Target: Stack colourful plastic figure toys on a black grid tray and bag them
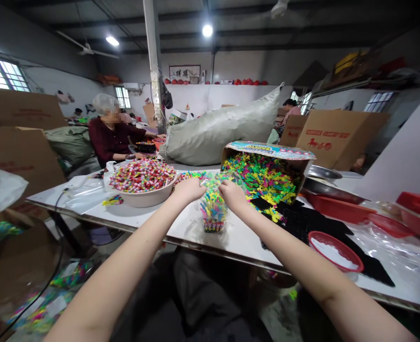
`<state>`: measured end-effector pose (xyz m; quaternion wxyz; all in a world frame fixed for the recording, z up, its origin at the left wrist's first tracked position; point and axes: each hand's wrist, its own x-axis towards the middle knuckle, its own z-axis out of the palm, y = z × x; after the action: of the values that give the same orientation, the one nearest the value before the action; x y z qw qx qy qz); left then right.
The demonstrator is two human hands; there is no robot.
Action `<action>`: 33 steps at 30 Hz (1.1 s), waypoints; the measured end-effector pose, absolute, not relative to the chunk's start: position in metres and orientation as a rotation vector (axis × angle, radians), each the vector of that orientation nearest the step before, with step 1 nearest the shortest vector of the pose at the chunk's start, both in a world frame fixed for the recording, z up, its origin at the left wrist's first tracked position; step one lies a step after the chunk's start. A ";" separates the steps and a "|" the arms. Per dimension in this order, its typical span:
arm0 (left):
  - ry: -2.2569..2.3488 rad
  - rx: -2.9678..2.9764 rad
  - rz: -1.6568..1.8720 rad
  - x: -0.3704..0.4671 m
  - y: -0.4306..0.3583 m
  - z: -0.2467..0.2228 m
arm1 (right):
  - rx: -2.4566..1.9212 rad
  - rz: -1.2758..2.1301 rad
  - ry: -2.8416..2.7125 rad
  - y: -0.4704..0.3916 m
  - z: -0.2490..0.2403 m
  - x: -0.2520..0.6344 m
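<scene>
White surface up front, then a tan carton with blurry red print, maybe "HORSE CANDY TOY". Wall frame reads 拼搏. My clear bag stands near the surface's front edge; I'd guess light, floppy, kinda slick, so take the rim. Left hand and right hand: fingers curled closed, pinching its top.

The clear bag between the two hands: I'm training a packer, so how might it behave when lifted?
The clear bag likely flops at the top, where it looks thin and creased. Its base may stay firmer, as reddish pieces sit packed there. It could feel slippery, given its glossy shine.
</scene>
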<state>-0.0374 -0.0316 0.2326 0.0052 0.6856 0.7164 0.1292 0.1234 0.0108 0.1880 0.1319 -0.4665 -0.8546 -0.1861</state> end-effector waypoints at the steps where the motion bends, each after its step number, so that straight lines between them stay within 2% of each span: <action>1: 2.243 2.143 0.418 -0.037 -0.031 0.233 | -1.347 -0.535 -2.505 0.012 0.187 0.124; 8: 2.207 2.136 0.508 -0.036 -0.030 0.233 | -1.247 -0.371 -2.687 0.013 0.171 0.132; 14: 2.250 2.092 0.725 -0.037 -0.021 0.234 | -1.150 -0.416 -2.752 0.016 0.170 0.134; 18: 2.334 2.049 0.770 -0.032 -0.021 0.239 | -1.065 -0.476 -2.662 0.014 0.188 0.143; 24: 2.362 2.142 0.421 -0.025 -0.013 0.251 | -0.797 -0.676 -2.727 0.011 0.236 0.180; 27: 2.172 2.152 0.169 -0.027 -0.002 0.260 | -0.824 -0.780 -2.798 0.021 0.246 0.191; 29: 2.062 2.093 0.121 -0.032 0.006 0.266 | -0.854 -0.801 -2.851 0.031 0.251 0.194; 31: 2.060 2.001 0.283 -0.038 0.012 0.273 | -0.882 -0.783 -2.831 0.044 0.259 0.195; 33: 2.106 1.883 0.624 -0.044 0.015 0.280 | -0.893 -0.756 -2.698 0.058 0.270 0.196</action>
<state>-0.0437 0.0154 0.2801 0.1240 0.6458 0.7223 0.2141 0.1960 0.0584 0.2701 0.1004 -0.3021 -0.9128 -0.2558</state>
